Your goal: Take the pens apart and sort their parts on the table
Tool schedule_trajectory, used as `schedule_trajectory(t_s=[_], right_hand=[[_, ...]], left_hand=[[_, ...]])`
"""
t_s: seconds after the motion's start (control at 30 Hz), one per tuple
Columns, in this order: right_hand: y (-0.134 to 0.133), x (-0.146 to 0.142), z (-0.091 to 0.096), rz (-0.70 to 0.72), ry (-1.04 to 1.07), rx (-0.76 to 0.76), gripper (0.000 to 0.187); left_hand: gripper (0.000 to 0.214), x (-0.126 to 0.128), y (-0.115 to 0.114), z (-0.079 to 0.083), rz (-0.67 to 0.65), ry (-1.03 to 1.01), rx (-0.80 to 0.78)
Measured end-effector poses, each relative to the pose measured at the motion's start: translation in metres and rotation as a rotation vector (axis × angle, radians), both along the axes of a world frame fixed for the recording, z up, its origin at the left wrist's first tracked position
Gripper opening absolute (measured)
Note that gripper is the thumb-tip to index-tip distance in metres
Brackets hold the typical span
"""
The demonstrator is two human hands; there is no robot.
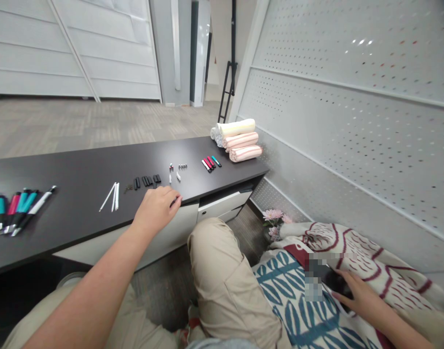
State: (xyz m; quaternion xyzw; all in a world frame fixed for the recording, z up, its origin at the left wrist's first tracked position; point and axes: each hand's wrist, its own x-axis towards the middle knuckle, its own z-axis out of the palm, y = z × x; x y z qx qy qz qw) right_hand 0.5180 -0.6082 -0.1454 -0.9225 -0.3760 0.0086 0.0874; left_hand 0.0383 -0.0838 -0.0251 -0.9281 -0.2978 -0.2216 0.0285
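Observation:
My left hand [156, 209] rests at the front edge of a black desktop [79, 179], its fingertips pinching a small black piece [175, 200]. Disassembled pen parts lie in a row on the desk: white tubes [110, 197], black barrels [146, 182] and tiny metal pieces [182, 166]. Whole teal, red and white pens [18, 211] lie at the far left, with a smaller coloured group [210, 163] at the far end. My right hand [362, 295] lies low on my lap, gripping a dark flat device [334, 281], partly pixelated.
Rolled pink and cream towels [239, 140] are stacked at the desk's far end. A perforated white wall panel [353, 121] runs along the right. Below the desk, a white drawer [225, 203] stands partly open near my knee [210, 247]. Pink flowers [273, 218] stand beyond a patterned blanket [353, 247].

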Motion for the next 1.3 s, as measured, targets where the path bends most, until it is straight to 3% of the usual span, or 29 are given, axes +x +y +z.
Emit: schedule_trajectory(t_s=[0.07,0.13,0.37,0.6,0.93,1.3], right_hand=[[0.005,0.003,0.001,0.067,0.17,-0.016,0.041],[0.008,0.009,0.002,0.088,0.208,-0.051,0.044],[0.025,0.003,0.004,0.168,0.096,-0.211,0.051],[0.035,-0.004,-0.01,0.306,-0.203,-0.094,0.059],[0.04,-0.007,-0.02,0.231,-0.339,-0.069,0.069],[0.04,-0.008,-0.035,0.227,-0.355,-0.089,0.076]], left_hand=[[0.028,0.0,0.0,0.0,0.0,0.0,0.004],[0.028,0.0,0.0,0.0,0.002,-0.001,0.008],[0.03,-0.001,0.0,-0.003,0.005,0.005,0.012],[0.029,0.0,0.003,-0.003,-0.007,0.017,0.008],[0.03,0.001,0.004,-0.004,0.008,0.022,0.024],[0.03,0.001,0.002,-0.003,0.01,0.023,0.021]])
